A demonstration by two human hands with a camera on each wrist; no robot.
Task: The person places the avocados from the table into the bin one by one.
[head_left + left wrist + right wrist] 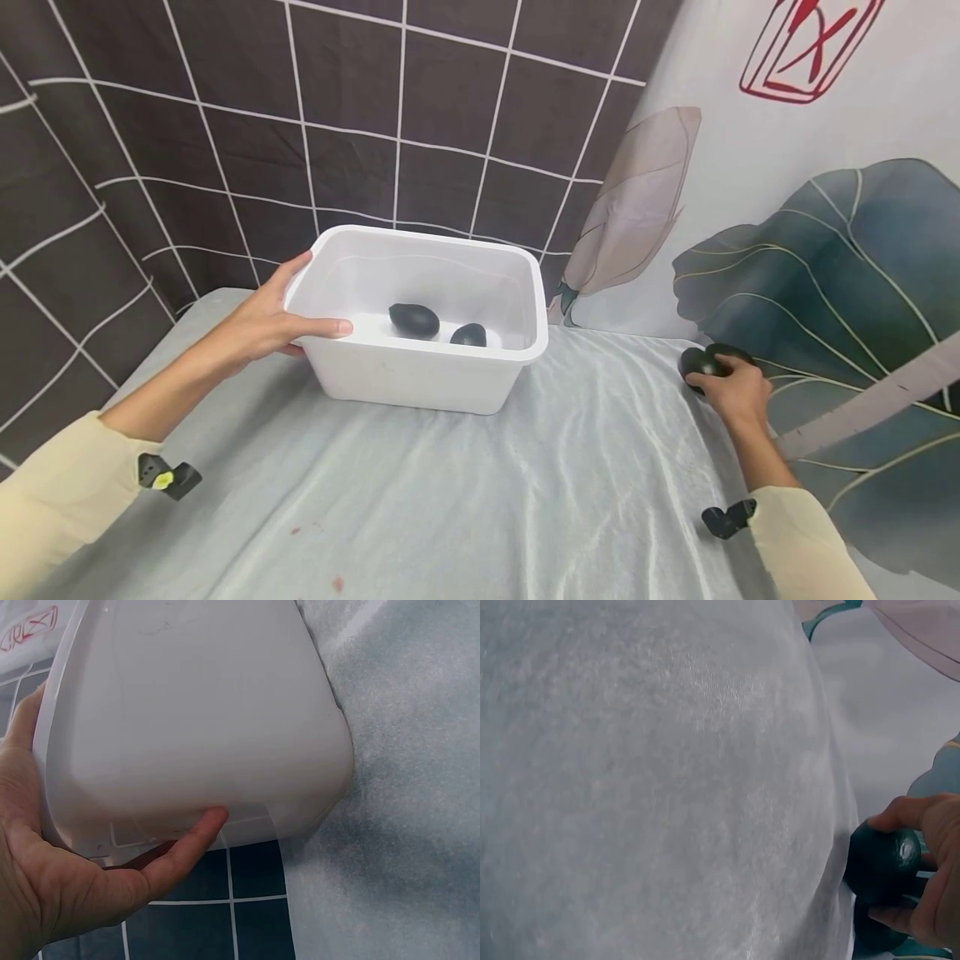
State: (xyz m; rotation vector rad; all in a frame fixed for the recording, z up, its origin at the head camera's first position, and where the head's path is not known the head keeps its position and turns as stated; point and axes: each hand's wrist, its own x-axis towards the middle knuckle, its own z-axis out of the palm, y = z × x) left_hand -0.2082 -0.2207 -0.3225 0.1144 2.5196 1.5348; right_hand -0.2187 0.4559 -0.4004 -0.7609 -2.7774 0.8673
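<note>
A white plastic tub stands on the cloth with two dark avocados inside, the left avocado and the right avocado, the latter partly hidden by the front wall. My left hand grips the tub's left end, thumb over the front rim and fingers round the outer side. Far to the right, my right hand pinches a dark green avocado between thumb and finger. A second dark avocado lies right against it, partly covered by the hand.
Pale grey-blue cloth covers the surface, wrinkled at the right. A dark gridded curtain hangs behind the tub. On the right, a white sheet printed with large leaves stands close beside my right hand.
</note>
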